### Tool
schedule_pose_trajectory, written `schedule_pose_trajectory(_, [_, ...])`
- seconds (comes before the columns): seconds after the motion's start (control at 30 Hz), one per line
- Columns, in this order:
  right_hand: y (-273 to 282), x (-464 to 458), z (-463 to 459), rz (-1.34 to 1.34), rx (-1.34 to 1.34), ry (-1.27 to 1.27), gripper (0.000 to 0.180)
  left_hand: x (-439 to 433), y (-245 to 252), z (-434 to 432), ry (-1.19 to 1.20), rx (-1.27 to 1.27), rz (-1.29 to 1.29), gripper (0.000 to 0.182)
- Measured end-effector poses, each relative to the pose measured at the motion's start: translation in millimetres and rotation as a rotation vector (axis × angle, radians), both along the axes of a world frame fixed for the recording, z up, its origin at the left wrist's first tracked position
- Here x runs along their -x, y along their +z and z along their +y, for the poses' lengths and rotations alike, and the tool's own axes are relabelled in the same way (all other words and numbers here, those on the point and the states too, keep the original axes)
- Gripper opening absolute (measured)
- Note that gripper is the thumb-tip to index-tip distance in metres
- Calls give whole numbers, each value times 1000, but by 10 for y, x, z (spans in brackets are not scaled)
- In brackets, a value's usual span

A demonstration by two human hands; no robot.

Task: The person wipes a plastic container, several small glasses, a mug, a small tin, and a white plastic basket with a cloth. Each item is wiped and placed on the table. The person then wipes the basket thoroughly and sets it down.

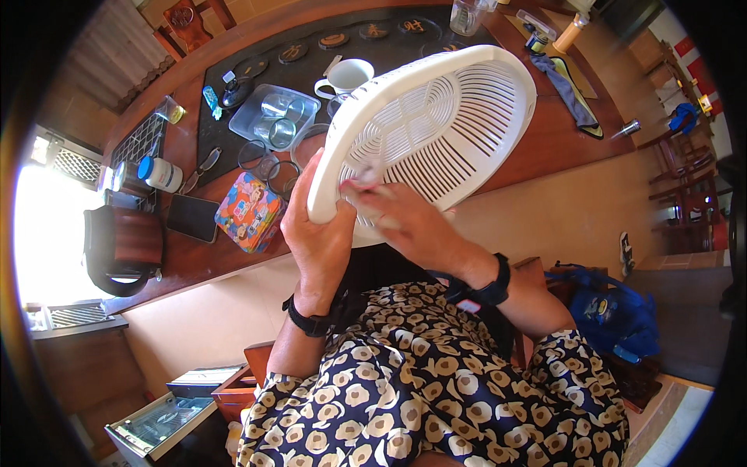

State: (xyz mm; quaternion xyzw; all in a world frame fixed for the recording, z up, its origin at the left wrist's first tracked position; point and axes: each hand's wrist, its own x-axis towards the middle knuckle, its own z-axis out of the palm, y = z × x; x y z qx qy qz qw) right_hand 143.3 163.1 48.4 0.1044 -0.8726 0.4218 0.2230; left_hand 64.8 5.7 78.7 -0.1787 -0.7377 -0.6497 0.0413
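A white plastic slotted basket (496,105) is held up on its side before me, its inside facing me. My left hand (318,233) grips the near left part of its rim, thumb over the edge. Inside the basket, my right hand (402,219) is blurred and presses a small pink-and-white cloth (366,180) to the wall near that same end. The cloth is partly hidden by the fingers and smeared by motion. Behind the basket, a white mug (350,75) stands on the black tea tray (233,137).
A clear plastic tub (242,122) holds several glass cups, with more glasses beside it. Nearer lie a colourful tin (251,213), a black phone (192,218), eyeglasses (201,169) and a blue-capped bottle (160,174). A grey cloth (563,87) lies at the right of the wooden table (525,157).
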Motion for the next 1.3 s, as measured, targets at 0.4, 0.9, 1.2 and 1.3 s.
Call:
schedule_pose_trajectory(0.4, [-33,-67,962,-34,-566,-385,26,-4,-44,-35,0,56,53,64])
schedule_pose_trajectory(0.9, [-114,-32,-154,-57,-196,-202,32,-80,4,35,-13,-8,-41,54])
schedule_pose_trajectory(1.2, [211,131,-268,-129,961,228,61,-153,-22,26,2,11,19,57])
schedule_pose_trajectory(1.3, [157,171,-297,-16,656,133,51,-148,-25,-7,-29,-49,-75,57])
